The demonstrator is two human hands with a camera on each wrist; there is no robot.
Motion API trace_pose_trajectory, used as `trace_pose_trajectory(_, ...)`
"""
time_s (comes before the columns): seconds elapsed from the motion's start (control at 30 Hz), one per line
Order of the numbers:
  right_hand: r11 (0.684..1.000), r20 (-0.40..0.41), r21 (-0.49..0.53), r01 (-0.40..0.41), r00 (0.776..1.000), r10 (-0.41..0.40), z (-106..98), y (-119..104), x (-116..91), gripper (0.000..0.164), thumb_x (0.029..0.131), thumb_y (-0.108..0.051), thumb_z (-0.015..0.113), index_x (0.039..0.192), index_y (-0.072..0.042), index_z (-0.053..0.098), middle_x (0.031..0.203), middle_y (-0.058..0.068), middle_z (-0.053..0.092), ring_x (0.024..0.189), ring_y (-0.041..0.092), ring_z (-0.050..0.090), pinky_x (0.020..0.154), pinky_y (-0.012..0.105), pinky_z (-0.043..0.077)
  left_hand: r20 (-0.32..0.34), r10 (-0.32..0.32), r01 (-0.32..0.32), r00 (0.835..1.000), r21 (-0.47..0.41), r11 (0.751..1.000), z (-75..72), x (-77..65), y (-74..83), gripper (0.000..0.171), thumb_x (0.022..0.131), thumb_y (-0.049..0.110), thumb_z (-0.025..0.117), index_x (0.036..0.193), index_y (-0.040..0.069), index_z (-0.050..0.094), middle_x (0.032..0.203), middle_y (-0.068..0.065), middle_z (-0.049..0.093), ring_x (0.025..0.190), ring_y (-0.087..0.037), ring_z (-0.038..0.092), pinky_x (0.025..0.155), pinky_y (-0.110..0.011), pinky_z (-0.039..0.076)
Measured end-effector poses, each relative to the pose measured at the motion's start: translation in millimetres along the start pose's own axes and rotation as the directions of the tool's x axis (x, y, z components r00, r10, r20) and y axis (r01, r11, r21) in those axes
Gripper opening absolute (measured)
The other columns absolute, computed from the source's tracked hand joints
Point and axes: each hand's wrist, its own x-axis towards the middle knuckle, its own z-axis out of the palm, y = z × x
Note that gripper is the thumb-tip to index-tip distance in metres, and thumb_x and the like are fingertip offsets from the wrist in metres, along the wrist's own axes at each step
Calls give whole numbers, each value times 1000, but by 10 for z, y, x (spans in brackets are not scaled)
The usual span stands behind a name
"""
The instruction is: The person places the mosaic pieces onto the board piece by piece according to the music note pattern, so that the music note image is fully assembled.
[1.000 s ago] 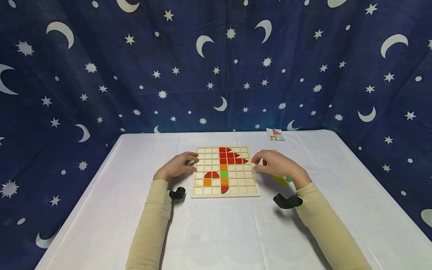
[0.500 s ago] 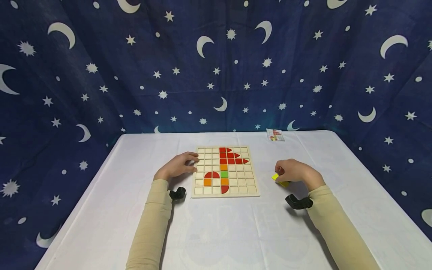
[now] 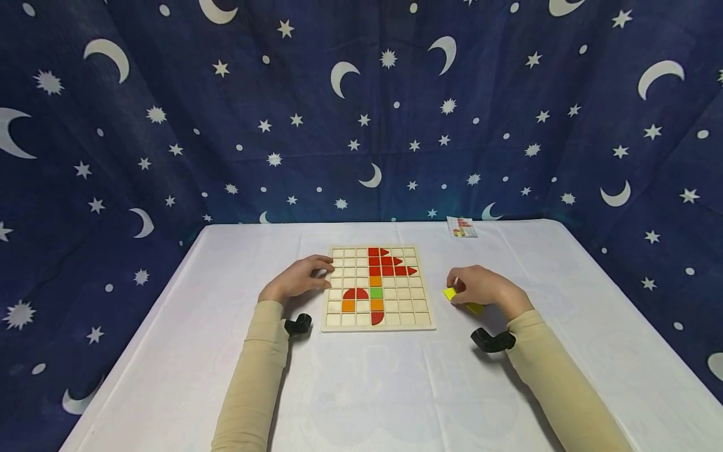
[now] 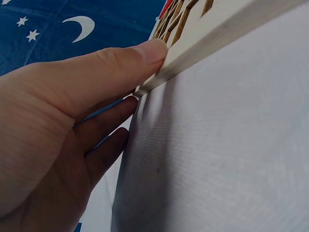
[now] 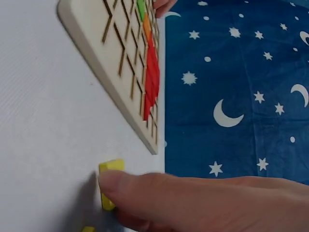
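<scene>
My left hand rests against the left edge of a pale wooden grid board, its thumb on the rim and its fingers nearly straight. Red, orange and green tiles fill some cells of the board; among them are a green square and an orange square. To the right of the board, my right hand pinches a yellow tile close over the tablecloth. The thumb covers part of this tile. Another yellow tile lies beneath the hand, partly hidden by it.
A small printed card with a coloured grid pattern lies at the back right of the table. White cloth covers the tabletop. Behind it hangs a dark blue curtain with moons and stars.
My right hand has moved from the board's right edge to the yellow tiles, taken hold of one and shifted slightly back left with it. The left hand stays at the board.
</scene>
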Motion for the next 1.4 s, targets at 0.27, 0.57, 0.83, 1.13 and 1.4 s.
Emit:
trace_pose_trajectory(0.27, 995, -37, -21, 93, 995, -93, 36, 49, 18, 17, 86, -16, 74, 99, -9, 66, 87, 2, 56, 78, 17, 49, 67, 29, 46, 0, 1, -1, 1000, -18, 1000, 3, -1, -2, 42, 90, 20, 72, 128, 3, 63, 146, -12, 46, 139, -33, 36, 115, -47, 29)
trace_pose_trajectory(0.57, 990, -113, -76, 122, 985, -130, 58, 58, 56, 20, 88, -17, 73, 102, -6, 66, 91, 2, 57, 78, 17, 51, 70, 30, 48, -11, 22, -22, 1000, -9, 1000, 8, -1, -13, 41, 91, 19, 71, 126, 2, 63, 145, -14, 47, 138, -35, 37, 114, -48, 31)
trace_pose_trajectory(0.83, 976, -204, -93, 198, 956, -213, 19, -130, 145, 26, 89, -21, 73, 110, -6, 67, 99, 3, 65, 80, 16, 55, 74, 34, 52, 5, -13, 13, 1000, -12, 1000, 2, 7, -4, 42, 90, 19, 72, 128, 3, 63, 146, -13, 46, 139, -33, 36, 115, -47, 30)
trace_pose_trajectory(1.13, 912, -199, -128, 390, 891, -409, 40, -658, 296, 26, 90, -23, 70, 111, -7, 69, 105, 3, 65, 86, 18, 59, 80, 34, 53, 5, -19, 19, 1000, 1, 1000, -8, 10, 7, 43, 90, 19, 72, 128, 3, 63, 147, -13, 46, 139, -32, 36, 115, -47, 29)
trace_pose_trajectory(1.4, 862, -110, -188, 471, 862, -495, 203, -1062, 449, 23, 91, -25, 70, 109, -11, 70, 105, 0, 63, 90, 16, 60, 85, 32, 54, 9, -36, 36, 999, -4, 999, -6, 25, 8, 43, 89, 20, 73, 128, 4, 63, 148, -11, 45, 141, -31, 34, 117, -46, 27)
